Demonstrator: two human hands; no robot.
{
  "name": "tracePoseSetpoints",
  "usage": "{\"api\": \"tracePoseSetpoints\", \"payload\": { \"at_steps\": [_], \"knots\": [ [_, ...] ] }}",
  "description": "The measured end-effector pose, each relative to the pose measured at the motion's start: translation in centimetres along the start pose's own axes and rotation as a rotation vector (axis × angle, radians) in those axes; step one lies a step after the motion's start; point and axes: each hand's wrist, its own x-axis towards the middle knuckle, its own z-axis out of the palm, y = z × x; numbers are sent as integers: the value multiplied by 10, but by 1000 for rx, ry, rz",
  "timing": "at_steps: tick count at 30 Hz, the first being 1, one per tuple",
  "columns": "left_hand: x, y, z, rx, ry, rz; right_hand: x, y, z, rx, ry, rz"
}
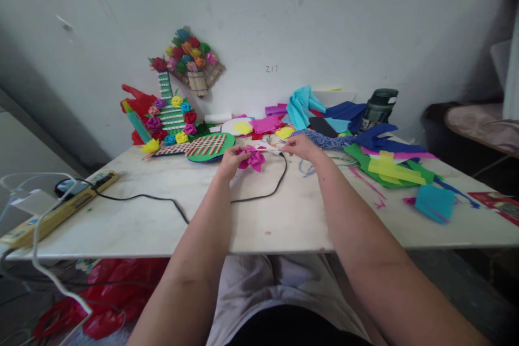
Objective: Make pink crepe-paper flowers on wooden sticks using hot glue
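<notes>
Above the middle of the table, my left hand (234,159) is closed in a pinch on a magenta paper flower (255,160), whose petals spread out to the right of the fingers. From the flower a thin pale stick (267,150) runs sideways to my right hand (299,147). The right fingertips are pinched together at the stick's far end. Just behind the stick lies a small white object (265,144) with a black cable (279,181) at its end; my hands partly hide it.
Left stand a flower-covered green craft piece (172,113) and a guitar-shaped one (208,147). Blue yarn (324,139), crepe paper (385,167) and a dark bottle (379,111) lie or stand right. A power strip (60,208) sits at the left edge.
</notes>
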Motion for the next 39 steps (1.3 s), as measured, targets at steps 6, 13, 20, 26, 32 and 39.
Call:
{"api": "tracePoseSetpoints", "payload": {
  "at_steps": [6, 13, 20, 26, 32, 39],
  "knots": [
    [1, -1, 0, 7, -24, -2, 0, -1, 1, -6, 5, 0],
    [0, 1, 1, 12, -51, -15, 0, -1, 2, 19, 1, -2],
    [0, 0, 1, 29, -77, -40, 0, 1, 1, 40, -7, -10],
    [1, -1, -1, 53, -101, -56, 1, 0, 0, 11, -10, -18],
    [-2, 2, 2, 66, -113, -73, -2, -9, -2, -63, 7, 14],
    [-1, 1, 3, 64, -112, -73, -3, -8, -4, -88, 10, 26]
  ]
}}
